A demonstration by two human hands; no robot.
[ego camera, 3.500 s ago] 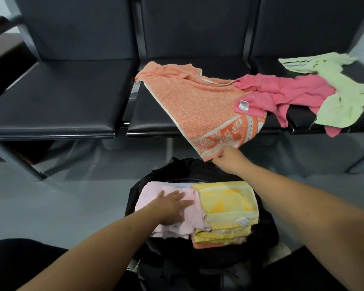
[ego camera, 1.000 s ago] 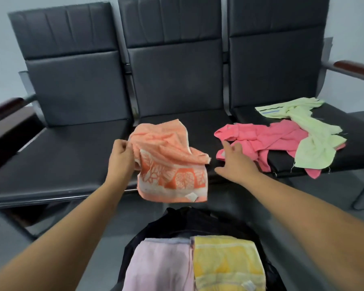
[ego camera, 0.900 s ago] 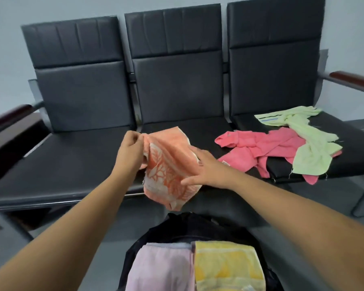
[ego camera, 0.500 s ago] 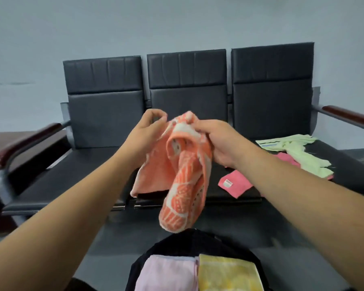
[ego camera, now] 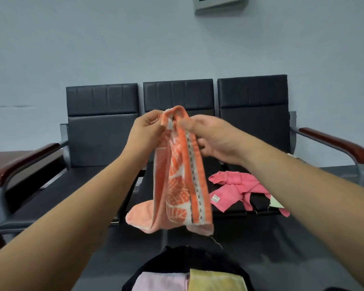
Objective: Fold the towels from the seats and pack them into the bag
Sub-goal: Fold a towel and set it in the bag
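Low in my view the black bag (ego camera: 178,254) stands open. Two folded towels lie side by side in it, a pale pink towel (ego camera: 162,284) on the left and a yellow towel (ego camera: 216,283) on the right, touching along one edge. Both look soft, flat and squared off.

Above the bag I hold the orange towel (ego camera: 181,181) up in the air, in front of the seats (ego camera: 101,143). My left hand (ego camera: 145,131) pinches its top edge with curled fingers. My right hand (ego camera: 214,139) pinches the same edge just beside it, though blur hides the fingertips. The towel hangs in long folds of looped cloth, with a white-and-orange leaf pattern and a band of small dark marks down one border.

A crumpled bright pink towel (ego camera: 235,185) with a small white label lies on the right-hand seat. A sliver of light green cloth (ego camera: 276,202) shows beside my right forearm. The seats are black and padded, with stitched panels and red-brown armrests (ego camera: 336,143).
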